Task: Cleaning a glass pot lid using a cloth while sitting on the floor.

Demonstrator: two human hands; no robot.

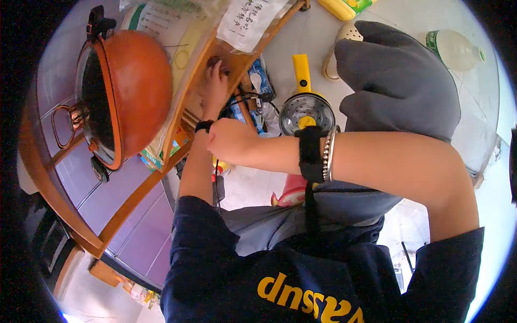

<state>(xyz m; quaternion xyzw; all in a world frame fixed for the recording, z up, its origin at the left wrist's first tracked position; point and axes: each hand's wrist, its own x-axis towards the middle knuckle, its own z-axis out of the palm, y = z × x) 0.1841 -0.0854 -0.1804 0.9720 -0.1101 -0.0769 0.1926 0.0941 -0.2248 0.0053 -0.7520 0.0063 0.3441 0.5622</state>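
My left hand [217, 82] reaches into a wooden shelf compartment, its fingers at a small dark reddish thing [218, 66]; whether it grips this is unclear. A black band [204, 126] circles that wrist. Beside it, my right hand [232, 141] has curled fingers, partly overlapping the band and left forearm. A thin black cord [218, 177] runs below the right hand, but its contents are hidden. The right wrist wears a black strap [310, 155] and silver bracelets [329, 155]. Beyond that forearm is a small pan with a yellow handle [301, 72] and a glass lid [305, 115].
A large orange pot [139, 97] with a glass lid rests on the wooden shelf [190, 93], left. A handwritten paper [250, 24] lies along its top. Cables and packets [258, 80] sit beside it. A plastic bottle [454, 48] lies on the floor, upper right, beyond my gray-trousered leg [400, 84].
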